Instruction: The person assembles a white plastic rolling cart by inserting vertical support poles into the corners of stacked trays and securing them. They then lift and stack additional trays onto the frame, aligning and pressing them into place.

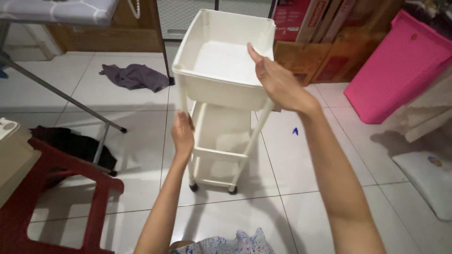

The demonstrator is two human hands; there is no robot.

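**Caller:** White glossy floor tiles fill the room, and right in the middle stands a tall white plastic trolley with stacked bins and small dark wheels.

**Partner:** Where are the hands?

**Caller:** Left hand is wrapped around the trolley's near left post, below the top bin, fingers closed on it. Right hand sits on the top bin's right rim, fingers stretched flat over the edge, pressing rather than clenching.

**Partner:** And around it?

**Caller:** A crumpled grey-purple cloth lies on the tiles to the left, well apart. A red plastic stool stands at the near left, dark clothing behind it. A bright pink plastic basket leans at the far right beside brown cardboard boxes.
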